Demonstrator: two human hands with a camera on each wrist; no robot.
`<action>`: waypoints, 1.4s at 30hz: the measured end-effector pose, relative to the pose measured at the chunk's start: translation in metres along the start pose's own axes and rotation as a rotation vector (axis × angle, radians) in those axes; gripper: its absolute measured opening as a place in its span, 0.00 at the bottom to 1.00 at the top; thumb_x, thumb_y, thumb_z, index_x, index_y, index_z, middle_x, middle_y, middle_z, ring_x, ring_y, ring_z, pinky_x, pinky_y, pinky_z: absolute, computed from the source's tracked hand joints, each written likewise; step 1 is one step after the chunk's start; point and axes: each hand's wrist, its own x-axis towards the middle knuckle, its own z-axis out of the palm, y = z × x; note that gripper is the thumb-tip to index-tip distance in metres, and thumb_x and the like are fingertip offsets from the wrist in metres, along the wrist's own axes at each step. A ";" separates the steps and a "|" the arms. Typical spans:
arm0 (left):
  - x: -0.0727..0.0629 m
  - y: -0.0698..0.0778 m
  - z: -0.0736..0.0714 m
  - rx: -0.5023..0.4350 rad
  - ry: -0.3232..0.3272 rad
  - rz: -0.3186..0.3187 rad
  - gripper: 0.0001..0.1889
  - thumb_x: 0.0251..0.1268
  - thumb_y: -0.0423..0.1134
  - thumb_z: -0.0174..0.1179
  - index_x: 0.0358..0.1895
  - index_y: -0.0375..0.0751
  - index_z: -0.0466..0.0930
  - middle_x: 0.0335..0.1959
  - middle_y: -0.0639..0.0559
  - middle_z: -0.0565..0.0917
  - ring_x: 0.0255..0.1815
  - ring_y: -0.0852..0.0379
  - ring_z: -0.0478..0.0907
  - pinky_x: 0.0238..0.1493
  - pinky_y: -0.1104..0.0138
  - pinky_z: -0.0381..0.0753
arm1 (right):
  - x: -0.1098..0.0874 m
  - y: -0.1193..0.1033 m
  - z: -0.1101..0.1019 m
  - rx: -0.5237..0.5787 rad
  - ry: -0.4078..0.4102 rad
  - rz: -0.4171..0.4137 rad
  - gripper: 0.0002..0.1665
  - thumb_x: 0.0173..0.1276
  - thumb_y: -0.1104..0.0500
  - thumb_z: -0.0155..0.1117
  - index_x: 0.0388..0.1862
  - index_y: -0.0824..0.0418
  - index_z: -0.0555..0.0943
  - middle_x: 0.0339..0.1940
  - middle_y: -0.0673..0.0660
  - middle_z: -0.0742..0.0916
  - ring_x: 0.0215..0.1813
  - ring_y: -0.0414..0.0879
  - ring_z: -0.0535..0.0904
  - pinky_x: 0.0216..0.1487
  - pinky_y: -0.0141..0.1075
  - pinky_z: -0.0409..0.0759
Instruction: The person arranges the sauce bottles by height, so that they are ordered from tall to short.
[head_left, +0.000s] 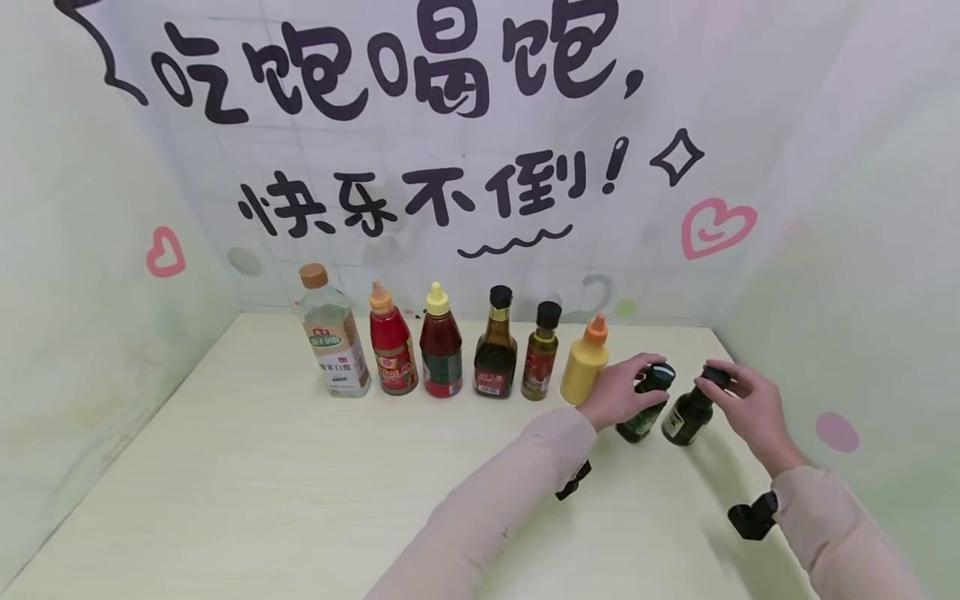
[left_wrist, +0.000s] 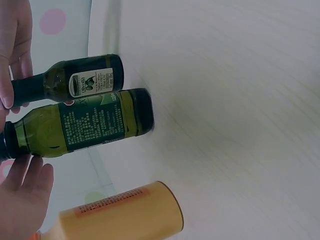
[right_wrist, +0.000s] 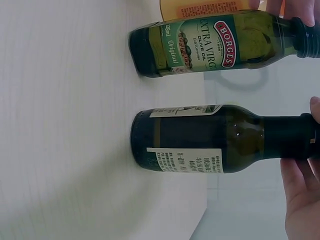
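At the right of the head view my left hand (head_left: 618, 392) grips the neck of a green olive oil bottle (right_wrist: 210, 42) just below its dark cap. Its "BORGES Extra Virgin Olive Oil" label faces the right wrist camera. Beside it, my right hand (head_left: 753, 408) pinches the top of a darker oil bottle (right_wrist: 192, 140) with white labels. The two bottles stand close together, slightly apart at their bases. Both bases appear to rest on the table, though small lifts cannot be ruled out. A yellow squeeze bottle (head_left: 585, 367) is just left of my left hand.
Leftward along the back runs a row: a small red-labelled bottle (head_left: 540, 354), a brown sauce bottle (head_left: 495, 350), a dark red squeeze bottle (head_left: 441, 350), a red squeeze bottle (head_left: 392, 350) and a clear vinegar bottle (head_left: 335, 342). Printed walls border the pale table (head_left: 300, 483).
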 end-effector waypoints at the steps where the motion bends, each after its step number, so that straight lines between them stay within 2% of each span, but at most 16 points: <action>1: 0.000 0.001 0.001 -0.011 0.003 -0.007 0.25 0.56 0.46 0.60 0.58 0.55 0.67 0.50 0.58 0.76 0.50 0.65 0.72 0.44 0.78 0.69 | 0.002 0.011 0.000 -0.024 0.008 -0.005 0.27 0.53 0.52 0.67 0.53 0.55 0.76 0.45 0.42 0.79 0.41 0.26 0.76 0.33 0.18 0.73; 3: 0.000 0.001 0.003 -0.031 0.012 -0.020 0.24 0.55 0.46 0.60 0.57 0.56 0.68 0.49 0.58 0.77 0.49 0.66 0.72 0.43 0.78 0.70 | -0.002 0.007 -0.003 0.084 -0.018 -0.029 0.24 0.56 0.54 0.65 0.52 0.55 0.77 0.46 0.45 0.80 0.43 0.31 0.77 0.35 0.20 0.73; 6: 0.000 0.001 0.006 -0.041 0.036 -0.045 0.23 0.55 0.46 0.60 0.55 0.56 0.69 0.47 0.59 0.78 0.47 0.67 0.73 0.42 0.78 0.71 | -0.001 0.021 -0.002 0.118 -0.010 -0.032 0.24 0.55 0.57 0.66 0.52 0.57 0.77 0.45 0.47 0.81 0.43 0.32 0.77 0.34 0.20 0.73; 8: 0.001 0.001 0.009 -0.044 0.054 -0.054 0.22 0.54 0.45 0.61 0.55 0.56 0.69 0.47 0.58 0.78 0.46 0.67 0.73 0.41 0.77 0.71 | -0.001 0.024 0.000 0.093 0.006 -0.036 0.24 0.55 0.55 0.66 0.52 0.56 0.77 0.45 0.47 0.81 0.43 0.32 0.77 0.34 0.21 0.73; 10: 0.001 0.001 0.011 -0.020 0.067 -0.054 0.22 0.54 0.45 0.61 0.54 0.57 0.69 0.46 0.58 0.78 0.45 0.68 0.73 0.40 0.78 0.71 | 0.006 0.048 0.004 -0.043 0.067 -0.022 0.27 0.52 0.52 0.68 0.53 0.53 0.77 0.44 0.43 0.81 0.40 0.28 0.77 0.31 0.18 0.72; 12: 0.001 0.001 0.013 0.003 0.079 -0.046 0.22 0.54 0.45 0.61 0.54 0.57 0.69 0.46 0.58 0.79 0.44 0.68 0.74 0.40 0.78 0.70 | 0.006 0.048 0.004 -0.074 0.088 -0.032 0.27 0.51 0.51 0.68 0.52 0.51 0.77 0.44 0.43 0.81 0.41 0.29 0.77 0.31 0.19 0.72; 21: 0.001 0.002 0.020 0.098 0.134 -0.024 0.23 0.52 0.44 0.63 0.53 0.61 0.69 0.43 0.62 0.79 0.39 0.70 0.74 0.35 0.78 0.70 | 0.004 0.049 0.002 -0.097 0.115 -0.038 0.26 0.51 0.50 0.68 0.52 0.50 0.77 0.44 0.45 0.82 0.41 0.29 0.77 0.32 0.18 0.72; 24: 0.000 0.002 0.021 0.102 0.145 -0.025 0.23 0.52 0.45 0.63 0.53 0.62 0.69 0.43 0.63 0.79 0.39 0.70 0.74 0.35 0.78 0.70 | 0.003 0.049 0.002 -0.088 0.118 -0.044 0.26 0.51 0.50 0.68 0.51 0.49 0.78 0.44 0.45 0.82 0.41 0.29 0.77 0.32 0.18 0.72; 29: -0.001 -0.002 0.021 0.065 0.167 -0.029 0.22 0.52 0.45 0.63 0.52 0.62 0.70 0.44 0.63 0.79 0.41 0.70 0.75 0.37 0.78 0.71 | 0.005 0.049 0.003 -0.055 0.095 -0.044 0.27 0.51 0.52 0.68 0.52 0.52 0.77 0.45 0.44 0.81 0.42 0.29 0.77 0.33 0.18 0.72; 30: -0.001 -0.003 0.021 0.053 0.174 -0.024 0.22 0.51 0.45 0.63 0.52 0.62 0.70 0.44 0.62 0.80 0.41 0.70 0.75 0.38 0.78 0.71 | 0.002 0.037 0.002 0.012 0.060 -0.047 0.26 0.53 0.53 0.67 0.52 0.53 0.77 0.46 0.45 0.81 0.43 0.31 0.77 0.34 0.19 0.72; 33: -0.001 -0.006 0.021 0.020 0.194 -0.001 0.22 0.51 0.44 0.63 0.52 0.60 0.71 0.43 0.61 0.80 0.42 0.69 0.75 0.39 0.79 0.70 | 0.005 0.038 0.003 0.035 0.046 -0.038 0.26 0.53 0.54 0.67 0.53 0.54 0.77 0.46 0.46 0.81 0.43 0.31 0.77 0.34 0.19 0.72; 36: 0.000 -0.009 0.019 -0.022 0.204 0.017 0.22 0.51 0.42 0.63 0.52 0.57 0.72 0.43 0.60 0.80 0.43 0.68 0.75 0.40 0.79 0.70 | 0.006 0.038 0.004 0.014 0.057 -0.049 0.26 0.53 0.52 0.67 0.53 0.52 0.77 0.45 0.45 0.82 0.43 0.32 0.78 0.34 0.19 0.72; 37: 0.000 -0.010 0.019 -0.037 0.204 0.018 0.22 0.51 0.42 0.63 0.52 0.56 0.72 0.44 0.60 0.80 0.43 0.68 0.75 0.41 0.79 0.70 | 0.010 0.050 0.005 -0.052 0.092 -0.048 0.27 0.51 0.51 0.68 0.53 0.51 0.77 0.44 0.44 0.81 0.41 0.30 0.77 0.32 0.18 0.72; 42: 0.000 -0.013 0.013 -0.110 0.191 0.022 0.22 0.51 0.39 0.63 0.52 0.52 0.72 0.44 0.57 0.80 0.44 0.66 0.75 0.42 0.77 0.71 | 0.009 0.050 0.008 -0.055 0.119 -0.067 0.26 0.50 0.51 0.69 0.50 0.49 0.78 0.43 0.46 0.82 0.40 0.32 0.78 0.32 0.19 0.73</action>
